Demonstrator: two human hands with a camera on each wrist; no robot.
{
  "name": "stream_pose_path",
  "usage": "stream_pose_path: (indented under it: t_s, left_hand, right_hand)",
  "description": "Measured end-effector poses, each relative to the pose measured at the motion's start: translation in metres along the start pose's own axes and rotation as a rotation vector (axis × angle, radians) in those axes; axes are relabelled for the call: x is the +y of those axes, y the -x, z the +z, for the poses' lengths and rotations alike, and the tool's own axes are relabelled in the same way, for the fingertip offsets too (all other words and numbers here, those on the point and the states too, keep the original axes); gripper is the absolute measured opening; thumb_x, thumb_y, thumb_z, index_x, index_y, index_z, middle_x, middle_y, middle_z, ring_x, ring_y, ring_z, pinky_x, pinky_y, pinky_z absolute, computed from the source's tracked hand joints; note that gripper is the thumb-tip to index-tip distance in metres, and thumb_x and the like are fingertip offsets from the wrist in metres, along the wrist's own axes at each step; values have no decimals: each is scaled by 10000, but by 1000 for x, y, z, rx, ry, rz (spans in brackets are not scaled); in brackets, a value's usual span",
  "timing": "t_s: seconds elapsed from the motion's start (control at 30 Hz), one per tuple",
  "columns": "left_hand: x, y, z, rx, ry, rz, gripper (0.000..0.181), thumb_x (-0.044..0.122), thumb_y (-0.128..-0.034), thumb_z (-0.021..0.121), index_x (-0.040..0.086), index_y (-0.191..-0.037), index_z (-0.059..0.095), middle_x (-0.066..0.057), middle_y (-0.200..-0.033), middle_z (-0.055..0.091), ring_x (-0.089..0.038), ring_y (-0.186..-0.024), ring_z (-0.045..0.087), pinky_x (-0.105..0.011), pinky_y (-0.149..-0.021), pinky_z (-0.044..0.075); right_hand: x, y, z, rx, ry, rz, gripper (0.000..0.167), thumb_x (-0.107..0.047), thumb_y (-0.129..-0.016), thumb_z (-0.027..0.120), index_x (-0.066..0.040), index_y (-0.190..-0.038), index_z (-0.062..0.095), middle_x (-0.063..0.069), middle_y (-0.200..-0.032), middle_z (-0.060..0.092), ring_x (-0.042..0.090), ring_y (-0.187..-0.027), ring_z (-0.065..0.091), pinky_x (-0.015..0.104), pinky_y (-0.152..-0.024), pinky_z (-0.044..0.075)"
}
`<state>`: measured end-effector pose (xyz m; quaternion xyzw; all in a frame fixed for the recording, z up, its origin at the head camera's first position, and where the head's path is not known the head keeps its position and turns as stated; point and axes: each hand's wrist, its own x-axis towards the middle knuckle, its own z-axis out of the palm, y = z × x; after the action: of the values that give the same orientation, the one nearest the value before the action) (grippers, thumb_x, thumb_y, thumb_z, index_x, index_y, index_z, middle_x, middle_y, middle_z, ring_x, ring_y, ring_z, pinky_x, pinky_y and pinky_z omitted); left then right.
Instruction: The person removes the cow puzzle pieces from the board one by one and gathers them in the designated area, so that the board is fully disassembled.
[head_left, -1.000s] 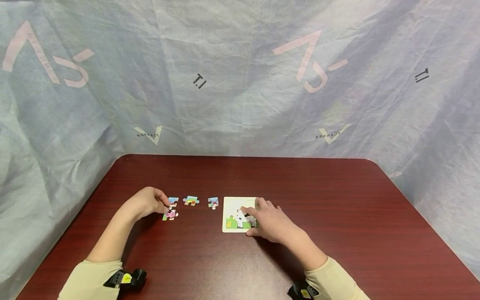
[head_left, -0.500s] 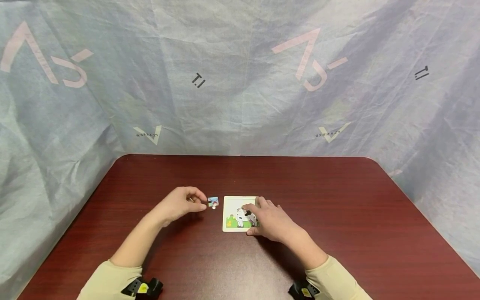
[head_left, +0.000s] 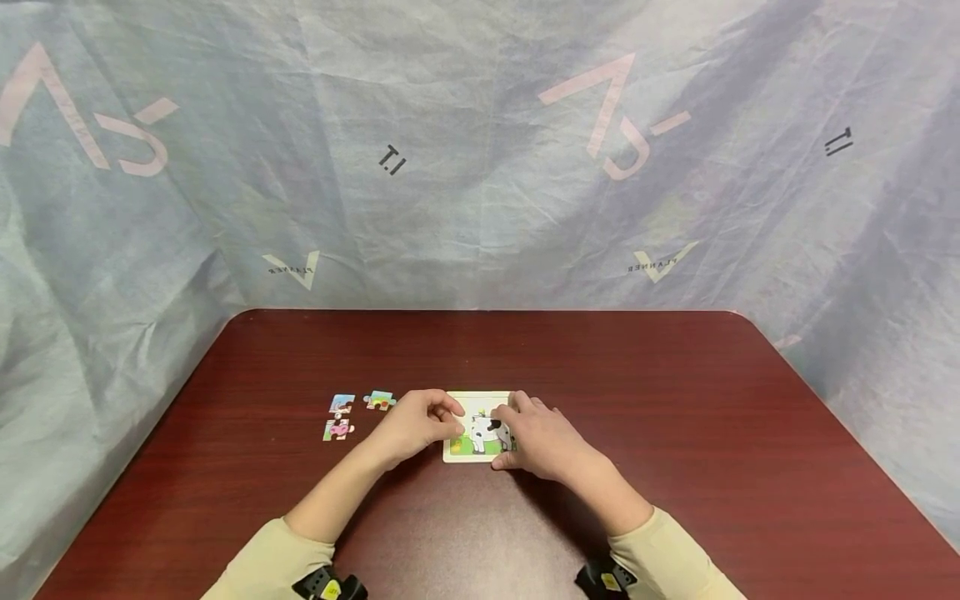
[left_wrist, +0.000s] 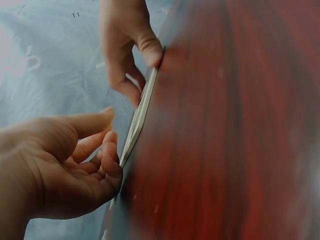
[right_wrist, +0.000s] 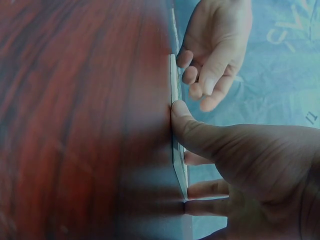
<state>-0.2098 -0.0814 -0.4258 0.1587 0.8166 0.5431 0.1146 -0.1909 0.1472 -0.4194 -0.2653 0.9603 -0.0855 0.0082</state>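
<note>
A small pale-framed puzzle board (head_left: pixel 481 458) with a cow picture lies flat on the table in the head view. My right hand (head_left: pixel 543 442) grips its right side, thumb at the near edge and fingers spread towards the far corner. Over the board's left edge is my left hand (head_left: pixel 420 425), its fingers curled towards the thumb; whether a piece is between them cannot be seen. In the left wrist view the left hand (left_wrist: pixel 65 165) hangs beside the thin board edge (left_wrist: pixel 140 120). The right wrist view shows the right thumb pressing the board edge (right_wrist: pixel 177 160).
Left of the board on the dark red table (head_left: pixel 637 383) lie a blue puzzle piece (head_left: pixel 342 403), a pink-patterned piece (head_left: pixel 338 430) and a blue-green piece (head_left: pixel 381 401). A grey cloth (head_left: pixel 480 167) hangs behind and at both sides.
My left hand has moved right, from the loose pieces to the board's left edge. The piece nearest the board is now out of sight. The right hand stays on the board.
</note>
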Motion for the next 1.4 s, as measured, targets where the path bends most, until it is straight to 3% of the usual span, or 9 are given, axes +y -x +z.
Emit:
stream_pose_path:
  t_s: [0.4, 0.63, 1.03, 1.4]
  left_hand:
    - [2, -11, 20, 93, -154, -17, 190, 70, -829, 813, 41, -989, 717, -8, -755, 610, -137, -653, 532, -292, -601, 443]
    - [6, -12, 27, 103, -226, -95, 239, 145, -811, 845, 53, -996, 725, -15, -735, 557, -125, -602, 474, -278, -541, 399]
    - [10, -13, 34, 163, -311, -116, 200, 160, -815, 846, 89, -961, 730, 16, -705, 532, -104, -558, 445, -272, -520, 357]
    - [11, -13, 36, 186, -330, -155, 198, 191, -811, 852, 136, -948, 720, 13, -788, 555, -126, -614, 485, -297, -545, 374]
  right_hand:
    - [-1, 0, 0, 1, 22, 11, 621, -434, -771, 870, -117, -1260, 655, 59, -1088, 521, 257, -958, 564, 490, -769, 510]
    - [-1, 0, 0, 11, 25, 7, 616, -437, -765, 873, -115, -1245, 660, 60, -1086, 521, 273, -974, 572, 495, -759, 514]
    - [0, -1, 0, -7, 26, 10, 625, -453, -772, 861, -114, -1254, 652, 72, -1106, 525, 279, -989, 570, 509, -776, 514]
    - [-1, 0, -2, 4, 7, 2, 636, -434, -760, 874, -95, -1252, 659, 68, -1098, 529, 287, -987, 574, 498, -774, 513]
